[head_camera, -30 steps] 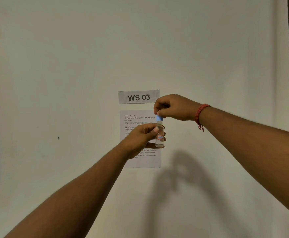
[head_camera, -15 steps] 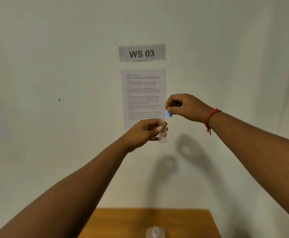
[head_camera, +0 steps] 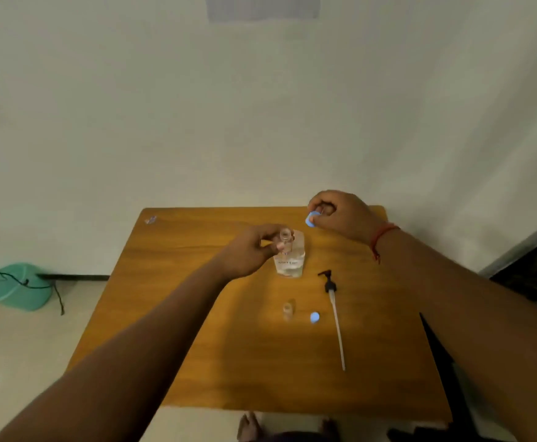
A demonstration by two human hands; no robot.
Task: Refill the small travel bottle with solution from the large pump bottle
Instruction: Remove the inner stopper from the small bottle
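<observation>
Left hand (head_camera: 251, 250) pinches bottle (head_camera: 285, 239); right hand (head_camera: 340, 213), at its 2 o'clock, pinches cap (head_camera: 311, 218); arms outstretched

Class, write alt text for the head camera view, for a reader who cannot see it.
Over a wooden table, the left hand holds an uncapped small bottle while the right hand pinches its blue cap. Below stand a large clear bottle, with its pump, another small bottle and a second blue cap nearby.

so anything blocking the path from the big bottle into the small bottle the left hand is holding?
Nothing visible. The small bottle in the left hand is uncapped; its blue cap is in the right hand. The large bottle has its pump out, lying on the table.
</observation>
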